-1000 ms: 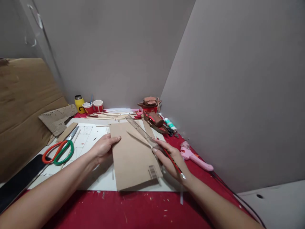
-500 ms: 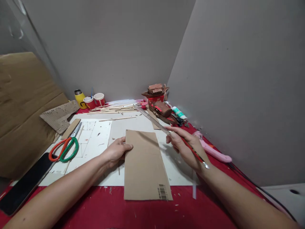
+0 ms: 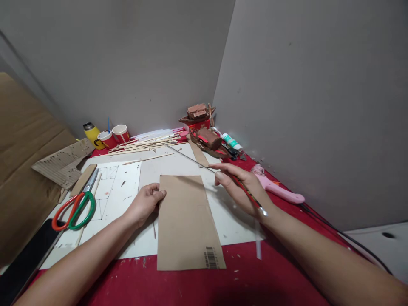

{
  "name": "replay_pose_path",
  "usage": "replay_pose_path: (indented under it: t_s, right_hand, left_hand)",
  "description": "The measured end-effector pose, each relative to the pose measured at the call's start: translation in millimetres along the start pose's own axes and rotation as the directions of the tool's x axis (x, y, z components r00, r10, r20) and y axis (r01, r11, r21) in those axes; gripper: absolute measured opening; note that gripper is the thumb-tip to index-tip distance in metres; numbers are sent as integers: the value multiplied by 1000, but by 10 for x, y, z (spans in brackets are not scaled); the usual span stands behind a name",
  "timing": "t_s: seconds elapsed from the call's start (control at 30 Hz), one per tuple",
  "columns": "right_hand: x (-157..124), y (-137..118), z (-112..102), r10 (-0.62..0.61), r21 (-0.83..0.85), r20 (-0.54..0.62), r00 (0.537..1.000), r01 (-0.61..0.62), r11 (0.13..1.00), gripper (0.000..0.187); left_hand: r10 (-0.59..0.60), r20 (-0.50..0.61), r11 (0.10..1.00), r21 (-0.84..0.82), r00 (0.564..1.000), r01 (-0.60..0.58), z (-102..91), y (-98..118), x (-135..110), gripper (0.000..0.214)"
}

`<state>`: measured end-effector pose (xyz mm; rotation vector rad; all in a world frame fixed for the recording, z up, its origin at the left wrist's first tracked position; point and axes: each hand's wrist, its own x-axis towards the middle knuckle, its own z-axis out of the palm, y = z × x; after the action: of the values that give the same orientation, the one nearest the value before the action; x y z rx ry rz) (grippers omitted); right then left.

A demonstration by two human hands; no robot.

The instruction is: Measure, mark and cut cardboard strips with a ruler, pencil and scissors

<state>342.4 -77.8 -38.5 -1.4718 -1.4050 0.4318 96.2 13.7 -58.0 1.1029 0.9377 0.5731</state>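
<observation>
A rectangular piece of cardboard with a barcode at its lower right corner lies in front of me, across the white sheets. My left hand pinches its upper left edge, thumb on top and fingers partly hidden below. To the right of the cardboard, my right hand is closed on a thin ruler, seen nearly edge-on and pointing up to the left. A red and black pencil with a silver end also rests in that hand, its other end hidden.
Scissors and a black phone lie at left, near a large cardboard sheet. Behind are wooden sticks, paper cups, a yellow bottle and brown model boats. A pink glue gun lies right.
The ruler has turned from showing its flat face to nearly edge-on in my right hand. The whole view has shifted slightly, and my left hand keeps its hold on the cardboard.
</observation>
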Motion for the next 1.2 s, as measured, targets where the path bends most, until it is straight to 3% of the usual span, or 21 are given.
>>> replay_pose_path:
  t_s: [0.57, 0.87, 1.03, 1.2]
  right_hand:
    - [-10, 60, 11, 26, 21, 12, 1000, -26, 999, 33]
    - [-1, -33, 17, 221, 212, -122, 968, -192, 958, 39]
    - [-1, -33, 44, 221, 261, -116, 968, -185, 947, 36]
    - [-32, 7, 47, 156, 110, -100, 983, -145, 983, 32]
  left_hand:
    - [47, -98, 996, -70, 994, -54, -32, 30, -30, 37]
    - [166, -55, 972, -159, 985, -172, -26, 33, -78, 34]
    - [127, -77, 975, -172, 989, -139, -18, 10, -70, 36]
    - [32, -37, 986, -159, 999, -37, -12, -14, -64, 43]
